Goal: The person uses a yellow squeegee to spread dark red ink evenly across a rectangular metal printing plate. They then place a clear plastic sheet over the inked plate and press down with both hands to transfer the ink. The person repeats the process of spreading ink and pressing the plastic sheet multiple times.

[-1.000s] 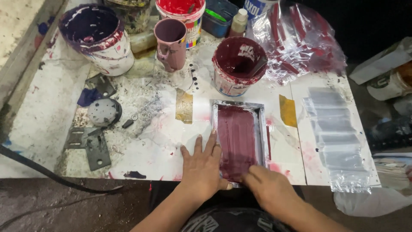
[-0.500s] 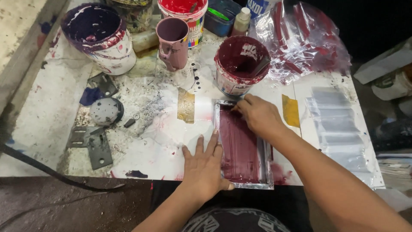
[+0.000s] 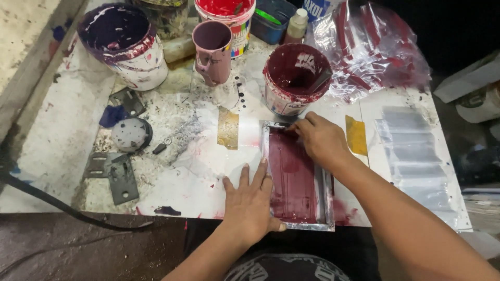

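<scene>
Maroon ink is coating the mesh of a small metal-framed screen (image 3: 297,179), which is lying flat at the near edge of the paint-spattered tabletop (image 3: 62,145). In the head view, the left hand (image 3: 252,200) is pressing down on the screen's left rail, fingers spread wide and flat, gripping nothing. The right hand (image 3: 320,139) is resting curled at the screen's far end; it may be pinching a small scraper, but I cannot tell. Just beyond the screen a bucket of maroon ink (image 3: 296,78) is standing, and to the screen's right clear plastic bags (image 3: 414,151) are lying in a row. The frame looks stiff and light, its mesh wet and slippery; the bare rails seem the safest hold.
</scene>
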